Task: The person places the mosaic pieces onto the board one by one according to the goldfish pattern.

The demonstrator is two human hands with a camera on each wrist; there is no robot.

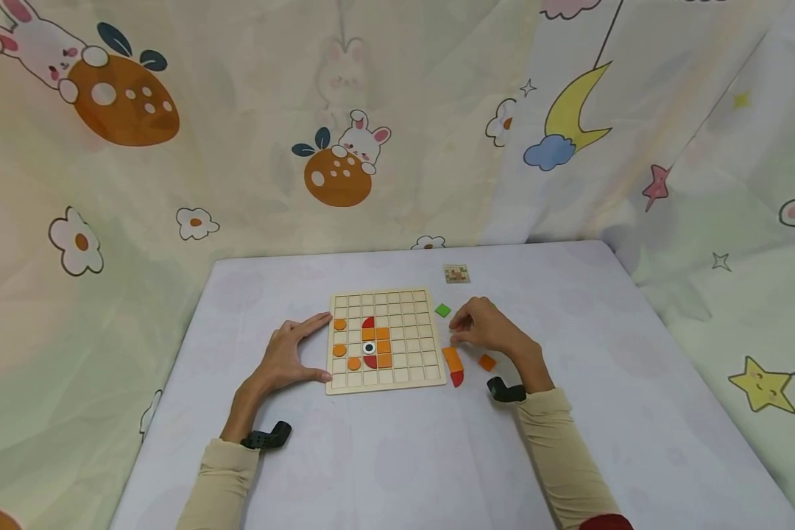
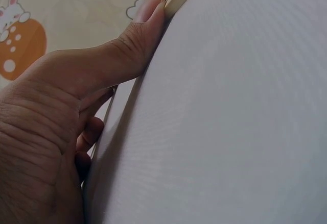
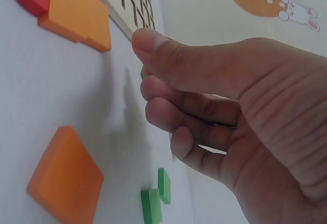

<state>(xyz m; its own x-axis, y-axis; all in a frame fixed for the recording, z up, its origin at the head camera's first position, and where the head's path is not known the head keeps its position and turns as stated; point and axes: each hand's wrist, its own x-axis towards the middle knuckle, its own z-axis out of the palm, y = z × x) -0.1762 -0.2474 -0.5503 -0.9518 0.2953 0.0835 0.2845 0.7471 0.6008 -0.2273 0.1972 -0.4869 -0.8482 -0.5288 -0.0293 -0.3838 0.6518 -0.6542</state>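
Observation:
A square wooden grid board (image 1: pixel 411 372) lies on the table, bearing orange round pieces (image 1: pixel 339 350), red quarter-round pieces (image 1: pixel 370 361), orange squares (image 1: pixel 384 360) and a white eye tile (image 1: pixel 369 348). At its left edge my left hand (image 1: pixel 285 361) is spread, thumb and index fingertips touching the rim. My right hand (image 1: pixel 486 326) hovers right of the board, fingers loosely bent, thumb and index tips apart; nothing shows between them. Beneath it lie orange pieces (image 1: pixel 452 359) beside a red quarter-round (image 1: pixel 458 378). A green tile (image 1: pixel 442 310) lies left of its fingertips.
A loose orange square (image 1: pixel 486 362) sits beside the right wrist. Two green tiles (image 3: pixel 151 206) show beyond the right hand in the right wrist view. A small patterned card (image 1: pixel 457 274) lies behind the board. A printed curtain (image 1: pixel 252 132) hangs behind the table.

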